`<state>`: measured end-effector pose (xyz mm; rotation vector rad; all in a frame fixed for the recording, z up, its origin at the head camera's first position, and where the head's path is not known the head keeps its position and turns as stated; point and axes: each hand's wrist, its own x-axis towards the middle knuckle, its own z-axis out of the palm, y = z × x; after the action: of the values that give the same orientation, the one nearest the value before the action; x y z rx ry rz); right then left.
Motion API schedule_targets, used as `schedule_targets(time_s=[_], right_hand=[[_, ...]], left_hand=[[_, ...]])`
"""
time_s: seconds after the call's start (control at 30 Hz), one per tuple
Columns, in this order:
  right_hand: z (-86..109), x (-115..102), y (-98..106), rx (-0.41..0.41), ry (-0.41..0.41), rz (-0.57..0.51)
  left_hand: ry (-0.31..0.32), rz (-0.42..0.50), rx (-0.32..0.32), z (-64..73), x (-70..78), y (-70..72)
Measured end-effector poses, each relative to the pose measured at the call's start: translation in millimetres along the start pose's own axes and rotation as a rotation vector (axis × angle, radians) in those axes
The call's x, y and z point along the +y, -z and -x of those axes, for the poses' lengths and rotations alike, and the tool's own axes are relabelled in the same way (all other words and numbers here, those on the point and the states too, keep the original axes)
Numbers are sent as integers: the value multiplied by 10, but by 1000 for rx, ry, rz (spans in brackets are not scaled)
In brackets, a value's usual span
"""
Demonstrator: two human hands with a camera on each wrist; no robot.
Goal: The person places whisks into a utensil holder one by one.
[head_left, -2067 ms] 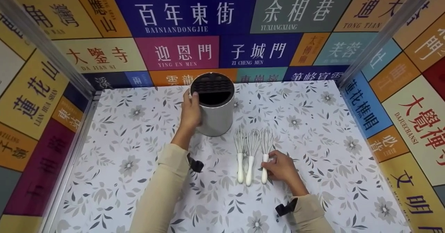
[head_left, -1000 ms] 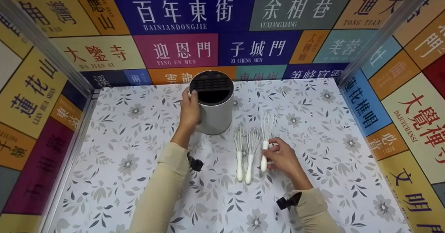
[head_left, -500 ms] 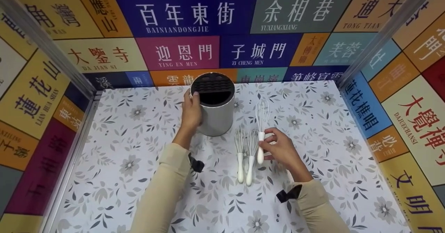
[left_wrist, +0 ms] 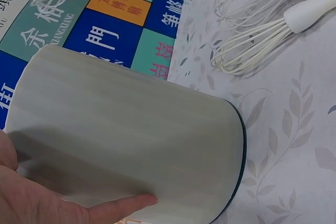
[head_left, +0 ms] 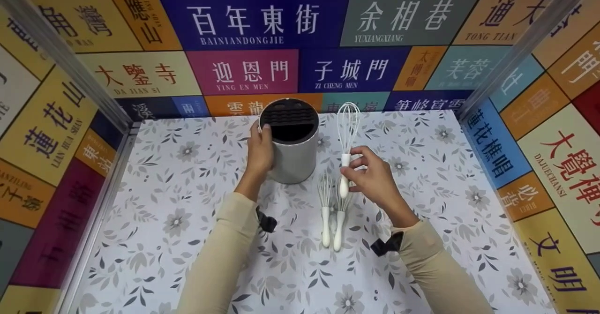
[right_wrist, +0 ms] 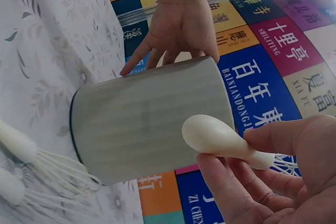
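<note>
A grey cylindrical utensil holder (head_left: pixel 295 161) stands upright on the table, with a black insert of wavy slots and one open compartment in its top. At its left side my left hand (head_left: pixel 259 152) grips it, thumb near the rim. My right hand (head_left: pixel 375 175) pinches a whisk (head_left: pixel 348 126) by its white handle, wires upward, to the right of the holder. In the right wrist view the handle's rounded end (right_wrist: pixel 207 135) points toward the holder. Two more white whisks, a left one (head_left: pixel 325 225) and a right one (head_left: pixel 339 232), lie side by side below.
The table has a white cloth (head_left: pixel 187 267) with grey leaves and flowers. Printed panels with Chinese lettering form the back wall (head_left: pixel 253 16) and both sides. A clear strip (head_left: pixel 520 47) runs along the right corner.
The right hand has lifted the rightmost whisk off the table and carried it up and leftward, tilting its wires upward. My left hand has stayed on the holder.
</note>
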<state>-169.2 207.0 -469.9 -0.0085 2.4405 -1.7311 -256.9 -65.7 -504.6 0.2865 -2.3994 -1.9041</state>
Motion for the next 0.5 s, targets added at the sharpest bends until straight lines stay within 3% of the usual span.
schedule_targets(time_s=[0.5], right_hand=[[-271,-616,-42,11,197,-15]], left_hand=[[13,-12,16,-6,3,-7]])
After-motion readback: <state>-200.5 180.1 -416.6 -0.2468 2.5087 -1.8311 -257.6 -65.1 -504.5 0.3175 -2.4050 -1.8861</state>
